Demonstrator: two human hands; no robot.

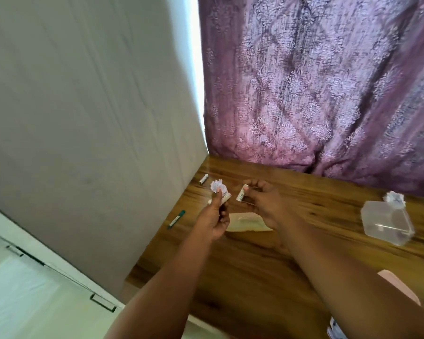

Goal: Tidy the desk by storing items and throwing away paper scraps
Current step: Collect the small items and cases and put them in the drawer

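This looked like a room in a home: a wooden desk (291, 260) stood in a corner, with a patterned purple curtain (316, 81) hanging directly behind the desk and a plain grey wall (88, 106) along its left side.

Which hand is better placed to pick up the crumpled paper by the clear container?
Probably the right hand: the crumpled paper and clear container lie on its side. The left hand is farther off.

paper scraps: one crumpled white ball (217, 185) sat at the far left of the desk (267, 260), another (394, 198) lay far right, just behind the box
clear plastic box (387, 222): open, tilted
pen (177, 219): green, at the left edge
envelope-ish paper (249, 223): flat, mid-desk
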